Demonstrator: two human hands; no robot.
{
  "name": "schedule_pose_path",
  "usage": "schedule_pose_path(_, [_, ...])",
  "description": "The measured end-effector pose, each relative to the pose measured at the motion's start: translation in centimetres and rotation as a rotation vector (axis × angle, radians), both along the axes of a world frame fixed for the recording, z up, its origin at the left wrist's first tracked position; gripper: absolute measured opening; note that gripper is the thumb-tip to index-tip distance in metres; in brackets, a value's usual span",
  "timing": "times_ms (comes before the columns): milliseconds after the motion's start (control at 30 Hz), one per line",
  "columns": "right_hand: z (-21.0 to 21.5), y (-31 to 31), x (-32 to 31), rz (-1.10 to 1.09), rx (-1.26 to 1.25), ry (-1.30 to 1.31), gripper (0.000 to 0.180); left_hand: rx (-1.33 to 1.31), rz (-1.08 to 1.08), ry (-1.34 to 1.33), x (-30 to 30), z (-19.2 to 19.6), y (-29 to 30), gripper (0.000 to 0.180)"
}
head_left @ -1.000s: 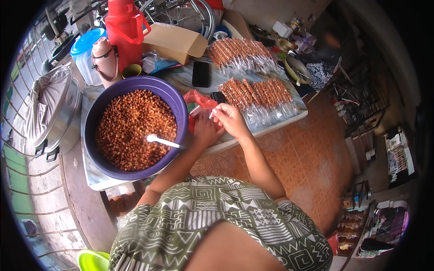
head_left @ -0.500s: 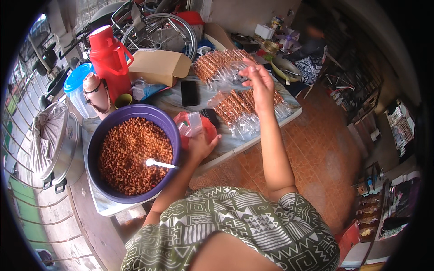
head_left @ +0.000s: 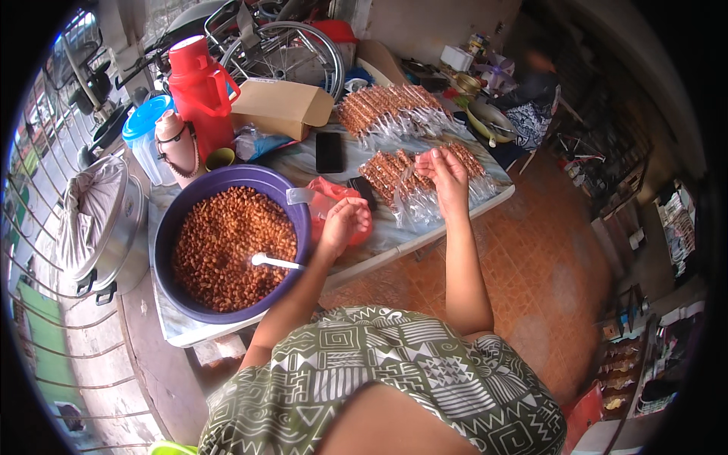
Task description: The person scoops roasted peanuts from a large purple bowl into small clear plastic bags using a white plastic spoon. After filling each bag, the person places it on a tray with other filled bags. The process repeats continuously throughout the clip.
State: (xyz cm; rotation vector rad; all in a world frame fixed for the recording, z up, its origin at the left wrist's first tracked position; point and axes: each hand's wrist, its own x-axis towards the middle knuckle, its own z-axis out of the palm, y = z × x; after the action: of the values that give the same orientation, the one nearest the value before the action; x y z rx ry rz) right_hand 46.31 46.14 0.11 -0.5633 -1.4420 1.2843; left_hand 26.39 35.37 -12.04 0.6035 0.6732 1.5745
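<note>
Presently, the left hand (head_left: 345, 220) hovers over the table (head_left: 394, 235) just right of the purple basin (head_left: 299, 220), fingers curled around a small clear bag (head_left: 298, 196) that sticks out to its left; a red bag (head_left: 327, 191) lies directly beneath it; the right hand (head_left: 444, 171) is raised over the near rows of filled packets (head_left: 387, 171), fingers bent and pinching a clear packet (head_left: 409, 189) that hangs down from it; the basin holds brown nuts (head_left: 220, 243) with a white spoon (head_left: 273, 262) resting in them; a black phone (head_left: 329, 152) lies between basin and far packets (head_left: 387, 106); a red flask (head_left: 199, 91) and cardboard box (head_left: 280, 106) stand behind.
</note>
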Motion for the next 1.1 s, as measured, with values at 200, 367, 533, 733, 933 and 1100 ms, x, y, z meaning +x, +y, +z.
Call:
schedule_pose_path(200, [-3.6,5.5,7.5,-0.150,-0.286,-0.102,0.024,0.053,0.083,0.795,-0.4,1.0,-5.2,0.014])
schedule_pose_path(367, [-5.5,13.1,19.4,-0.373,-0.484,0.110,0.057,0.152,0.303,1.464,0.0,0.6,-9.0,0.054])
schedule_pose_path(533, [-1.9,12.1,15.8,-0.188,-0.466,0.083,0.039,0.055,0.288,1.177,0.1,-3.9,-7.7,0.091])
schedule_pose_path(733, [-1.1,1.4,4.6,0.339,-0.197,-0.393,0.038,0.087,0.528,1.399,0.2,-3.7,-6.1,0.091])
schedule_pose_path(933, [-6.1,-4.9,-4.9,0.403,0.037,-0.584,0.043,0.124,0.441,1.305,-0.1,-3.5,-4.8,0.079])
schedule_pose_path(1100, [-7.0,-4.5,-8.9,0.262,0.326,-1.068,0.034,0.006,0.369,1.261,-0.2,-6.1,-4.3,0.065])
